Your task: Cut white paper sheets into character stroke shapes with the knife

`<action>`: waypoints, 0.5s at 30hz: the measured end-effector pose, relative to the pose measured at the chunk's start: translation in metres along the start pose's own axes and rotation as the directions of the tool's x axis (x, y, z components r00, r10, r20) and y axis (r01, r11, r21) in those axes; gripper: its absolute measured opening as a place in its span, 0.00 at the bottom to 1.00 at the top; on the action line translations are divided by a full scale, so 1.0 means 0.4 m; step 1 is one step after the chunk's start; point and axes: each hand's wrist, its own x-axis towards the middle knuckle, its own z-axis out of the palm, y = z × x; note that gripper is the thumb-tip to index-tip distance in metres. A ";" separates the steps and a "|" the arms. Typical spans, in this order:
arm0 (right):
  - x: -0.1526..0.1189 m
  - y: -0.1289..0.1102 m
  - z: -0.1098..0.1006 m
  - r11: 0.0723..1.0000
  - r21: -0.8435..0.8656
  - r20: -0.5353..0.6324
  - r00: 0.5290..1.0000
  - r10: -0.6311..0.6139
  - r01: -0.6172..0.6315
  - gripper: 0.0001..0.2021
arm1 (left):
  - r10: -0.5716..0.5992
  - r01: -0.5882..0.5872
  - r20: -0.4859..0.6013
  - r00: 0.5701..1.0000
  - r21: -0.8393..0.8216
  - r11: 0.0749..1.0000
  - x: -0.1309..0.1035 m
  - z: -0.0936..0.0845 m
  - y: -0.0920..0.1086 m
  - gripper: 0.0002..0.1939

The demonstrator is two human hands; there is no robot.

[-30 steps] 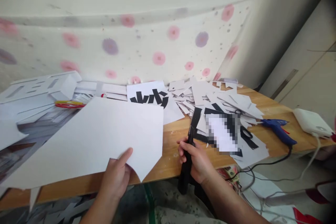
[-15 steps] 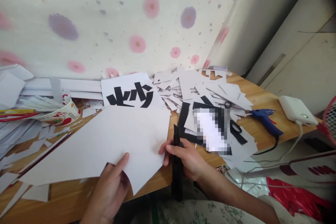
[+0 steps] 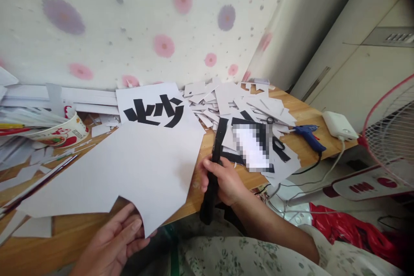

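The sheet (image 3: 139,164) spreads forward from the left hand (image 3: 113,239), whose fingers curl at its near edge, though I cannot tell whether they pinch it; it looks light, bendy and easily creased, best held flat between thumb and fingers there. The right hand (image 3: 228,181) is wrapped around a black tool (image 3: 210,194), apart from the sheet's right edge by a strip of bare table (image 3: 195,181), with scraps (image 3: 223,99) crowding the space ahead of that grip.
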 end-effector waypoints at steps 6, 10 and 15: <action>-0.005 -0.035 0.051 0.932 -0.298 0.062 0.978 -0.198 0.207 0.15 | -0.019 0.012 0.083 0.996 0.089 0.996 0.016 -0.004 0.017 0.50; -0.010 -0.022 0.065 0.876 -0.434 0.063 0.977 -0.205 0.212 0.14 | 0.038 -0.052 0.072 0.997 0.210 0.976 0.014 -0.032 0.000 0.42; -0.013 0.029 0.048 0.769 -0.574 0.146 0.959 -0.244 0.283 0.31 | 0.653 -0.619 0.168 0.738 0.554 0.557 0.009 -0.073 -0.038 0.09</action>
